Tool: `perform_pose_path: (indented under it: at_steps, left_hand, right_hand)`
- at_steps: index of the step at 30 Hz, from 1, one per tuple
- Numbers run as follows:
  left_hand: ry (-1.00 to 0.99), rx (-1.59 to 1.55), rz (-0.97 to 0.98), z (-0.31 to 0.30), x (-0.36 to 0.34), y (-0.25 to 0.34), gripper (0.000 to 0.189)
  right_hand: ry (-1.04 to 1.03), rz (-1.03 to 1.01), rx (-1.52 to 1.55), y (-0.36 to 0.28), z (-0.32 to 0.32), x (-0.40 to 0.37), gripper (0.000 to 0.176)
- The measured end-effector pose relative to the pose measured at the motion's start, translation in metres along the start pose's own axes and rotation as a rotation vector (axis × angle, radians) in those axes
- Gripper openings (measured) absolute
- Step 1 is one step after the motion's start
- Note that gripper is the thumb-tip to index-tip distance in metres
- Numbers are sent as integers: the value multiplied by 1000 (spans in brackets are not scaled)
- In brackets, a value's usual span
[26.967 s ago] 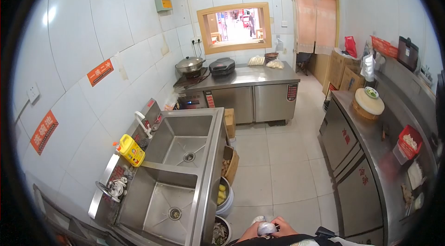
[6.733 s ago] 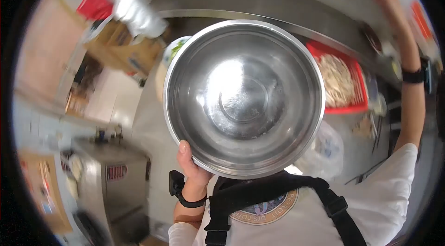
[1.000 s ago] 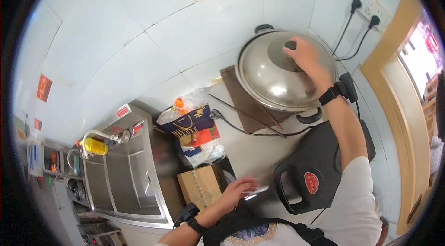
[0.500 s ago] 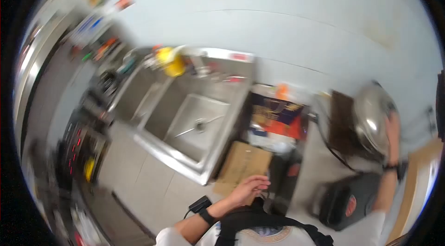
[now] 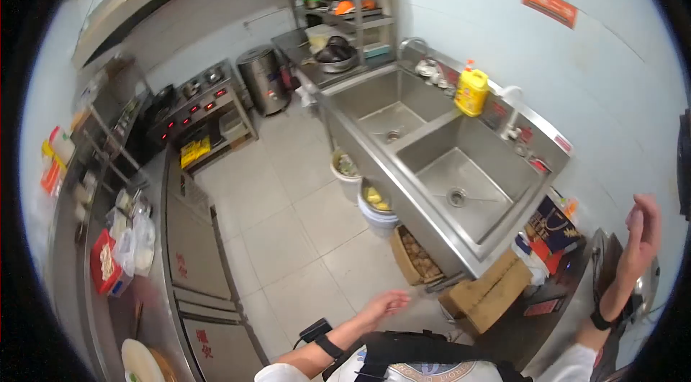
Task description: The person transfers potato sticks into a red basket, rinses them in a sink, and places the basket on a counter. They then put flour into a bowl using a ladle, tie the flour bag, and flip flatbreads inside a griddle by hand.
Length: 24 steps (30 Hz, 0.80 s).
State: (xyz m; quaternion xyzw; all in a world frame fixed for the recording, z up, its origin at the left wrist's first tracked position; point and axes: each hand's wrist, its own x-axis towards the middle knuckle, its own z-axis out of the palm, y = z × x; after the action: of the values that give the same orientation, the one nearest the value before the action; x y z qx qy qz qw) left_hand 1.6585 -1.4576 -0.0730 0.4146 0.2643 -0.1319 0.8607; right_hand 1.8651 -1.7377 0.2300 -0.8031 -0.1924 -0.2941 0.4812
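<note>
My left hand (image 5: 385,308) hangs over the floor in front of my body, its fingers loosely apart and nothing in them. Nearest to it are an open cardboard box (image 5: 489,292) on the right and a low box of brown, lumpy items (image 5: 416,256) just ahead. My right hand (image 5: 637,242) is raised at the right, fingers stretched upward and holding nothing. Behind its wrist, part of a shiny metal lid (image 5: 649,285) shows, mostly covered by the arm. A dark printed bag (image 5: 553,227) stands between that hand and the sink.
A double steel sink (image 5: 399,155) spans the middle, with a yellow bottle (image 5: 472,92) at its back edge. Buckets (image 5: 378,220) stand beneath it. At the left is a steel counter (image 5: 162,267) bearing a red tray (image 5: 108,267). A stove (image 5: 198,105) and steel cylinder (image 5: 263,80) stand farther back.
My view has swung left, bringing the stove and left counter into sight. My right hand has come away from the round metal lid and is raised; my left stays low in front.
</note>
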Motion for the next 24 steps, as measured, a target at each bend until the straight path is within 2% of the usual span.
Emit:
perform_pose_path:
  at_steps: [2, 3, 5, 8, 12, 13, 14, 15, 18, 19, 20, 24]
  left_hand:
    - [247, -123, 84, -45, -47, 10, 25]
    - [281, -157, 111, -65, -64, 10, 25]
    - [434, -306, 209, -103, -91, 6, 24]
    - [475, -461, 348, -139, -111, 9, 23]
    - [527, -553, 465, -173, -124, 33, 25]
    - [548, -574, 469, -184, -123, 40, 25]
    - [546, -597, 482, -199, -123, 50, 26]
    - [534, -612, 484, -211, -122, 56, 27]
    - [546, -632, 537, -250, -110, 96, 26]
    - [578, -649, 502, -264, -106, 121, 27]
    - [606, -663, 462, -274, -101, 141, 27]
    - [506, -680, 476, -353, -50, 220, 24]
  right_hand:
    - [0, -668, 223, -85, 63, -14, 12]
    - [-25, -684, 270, -122, 93, -18, 12]
    - [-212, -1206, 608, -188, 146, -32, 16]
    - [-235, -1306, 712, -253, 205, -79, 10]
    - [-353, -1314, 936, -305, 250, -108, 11]
    - [-430, -1112, 908, -308, 249, -123, 24]
    - [-503, -906, 861, -313, 257, -132, 51]
    - [-517, -895, 861, -314, 274, -132, 51]
    - [-498, -684, 1090, -317, 350, -112, 15]
    - [-442, -636, 1152, -319, 378, -98, 12]
    - [-366, -662, 1104, -320, 403, -79, 12]
    - [-611, -1155, 1102, -342, 526, 14, 30]
